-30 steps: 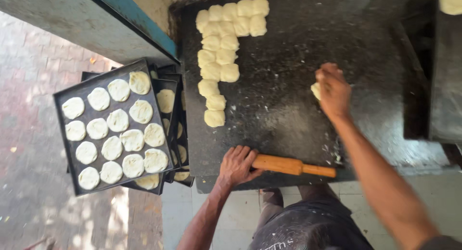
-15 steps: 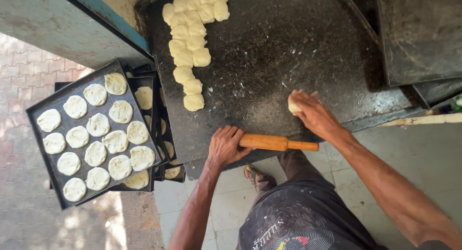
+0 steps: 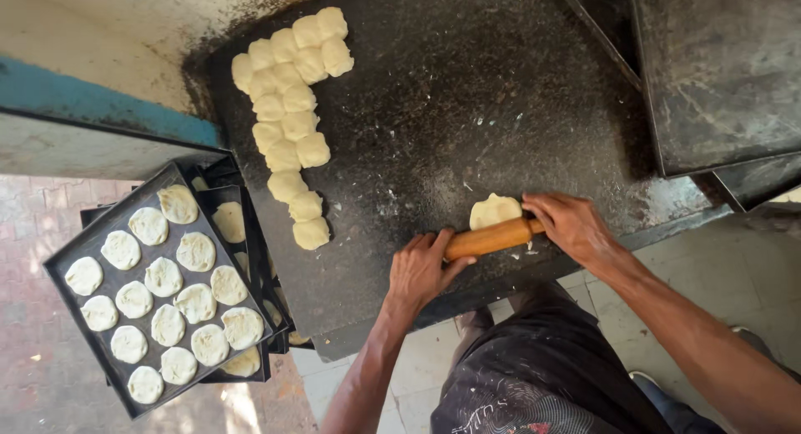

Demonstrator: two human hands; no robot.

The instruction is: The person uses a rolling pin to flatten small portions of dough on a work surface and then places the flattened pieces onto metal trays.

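Observation:
A wooden rolling pin (image 3: 488,239) lies across the near edge of the black worktop (image 3: 467,108). My left hand (image 3: 421,269) presses on its left end and my right hand (image 3: 571,225) on its right end. A flattened piece of dough (image 3: 494,209) sits just beyond the pin, touching it. Several pale dough balls (image 3: 292,125) are lined up in rows on the left of the worktop.
A dark tray (image 3: 62,271) holding several flattened dough rounds (image 3: 163,277) sits on a stack of similar trays at the lower left. Empty dark metal trays (image 3: 717,75) stand at the upper right. A tiled floor lies below.
My right hand brought a dough piece from the worktop's right side down to the pin, set it down and moved onto the pin's right end. The left hand stayed on the pin.

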